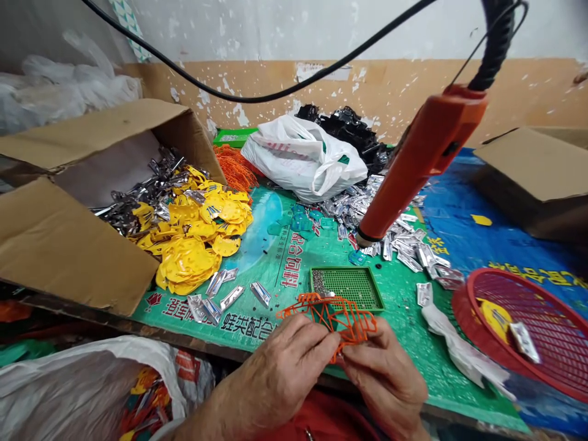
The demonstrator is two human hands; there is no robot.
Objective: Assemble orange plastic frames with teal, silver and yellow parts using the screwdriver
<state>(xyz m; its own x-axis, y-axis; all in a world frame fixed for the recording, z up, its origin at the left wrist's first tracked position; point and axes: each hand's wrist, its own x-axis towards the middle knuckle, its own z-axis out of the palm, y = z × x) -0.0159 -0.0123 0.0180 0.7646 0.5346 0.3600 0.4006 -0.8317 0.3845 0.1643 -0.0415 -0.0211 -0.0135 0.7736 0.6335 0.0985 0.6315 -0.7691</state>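
Observation:
Both hands hold an orange plastic lattice frame (349, 311) at the table's front edge. My left hand (294, 361) pinches it from the left, with its fingertips near the frame's middle. My right hand (388, 370) grips the lower right side, fingers curled around it. Parts of the frame are hidden behind the fingers. Just beyond it lies a shallow green mesh tray (362, 288) with small metal bits, probably screws, in its left side. An orange-red power screwdriver (420, 165) hangs above the table, tip down, apart from both hands.
Yellow plastic parts (206, 214) spill from a cardboard box (59, 245) at left. Silver pieces (408, 245) lie behind the tray. A white bag (303, 156) stands at the back. At right are a red basket (468, 294) and another box (542, 159). An open bag (92, 380) sits front left.

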